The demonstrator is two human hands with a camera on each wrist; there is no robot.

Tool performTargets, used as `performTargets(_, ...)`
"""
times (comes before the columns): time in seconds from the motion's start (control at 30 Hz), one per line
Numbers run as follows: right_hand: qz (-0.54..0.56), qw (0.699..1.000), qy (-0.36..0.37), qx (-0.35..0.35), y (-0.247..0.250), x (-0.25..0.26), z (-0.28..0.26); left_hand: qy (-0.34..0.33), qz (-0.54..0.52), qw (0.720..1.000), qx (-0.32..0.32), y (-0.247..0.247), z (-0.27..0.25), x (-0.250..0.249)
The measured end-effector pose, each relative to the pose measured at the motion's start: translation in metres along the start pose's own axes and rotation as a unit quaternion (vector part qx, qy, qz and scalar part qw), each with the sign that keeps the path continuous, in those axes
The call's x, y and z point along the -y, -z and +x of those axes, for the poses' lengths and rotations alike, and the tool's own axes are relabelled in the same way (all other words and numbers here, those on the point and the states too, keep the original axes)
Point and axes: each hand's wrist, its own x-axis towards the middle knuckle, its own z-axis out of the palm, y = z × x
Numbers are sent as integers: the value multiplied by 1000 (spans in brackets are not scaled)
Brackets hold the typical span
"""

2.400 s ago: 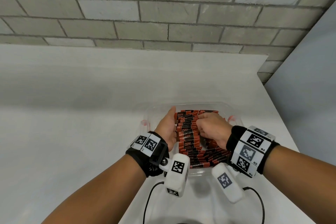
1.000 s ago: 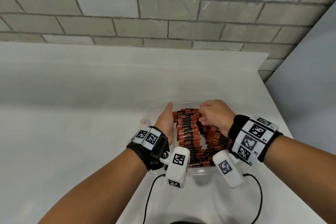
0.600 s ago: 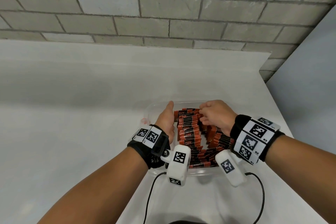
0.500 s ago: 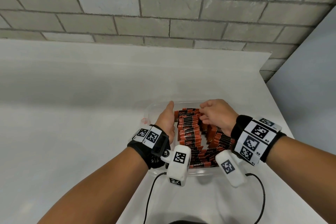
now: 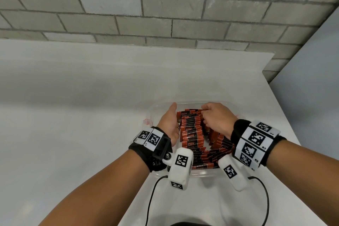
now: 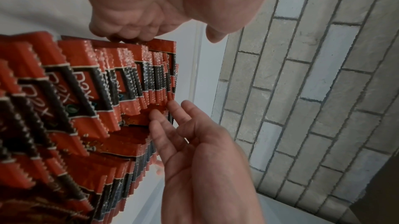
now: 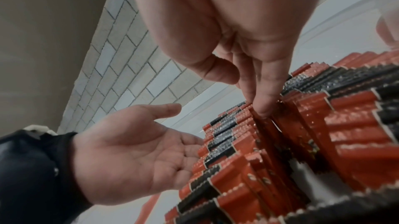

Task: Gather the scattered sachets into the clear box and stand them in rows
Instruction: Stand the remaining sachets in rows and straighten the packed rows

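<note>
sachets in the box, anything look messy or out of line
Yes. The left row stands fairly neat, but the sachets at the near right of the clear box lean and fan out at slanted angles.

A white table [image 5: 91, 115] filled the lower frame beneath the brick wall, with the clear box [image 5: 157, 110] resting right of centre and black cables [image 5: 152, 194] trailing at the bottom edge.

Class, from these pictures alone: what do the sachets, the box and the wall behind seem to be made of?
Sachets: probably glossy foil or plastic film, with glinting, crimped, serrated edges.
Clear box: likely hard transparent plastic; the table shows through its rim.
Wall: grey matt blocks, apparently concrete or brick, with visible mortar joints.
</note>
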Motion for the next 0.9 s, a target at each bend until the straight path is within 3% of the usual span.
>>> performTargets(0.27, -27, 999, 14, 25, -2, 4, 0, -3, -25, 999, 27, -2, -5, -2)
performTargets(0.63, 118, 993, -25, 3, -4, 2, -5, -3, -40, 999, 17, -3, -5, -3)
performTargets(0.9, 154, 988, -31, -2, -2, 1, -4, 5, -38, 999, 14, -7, -11, -5)
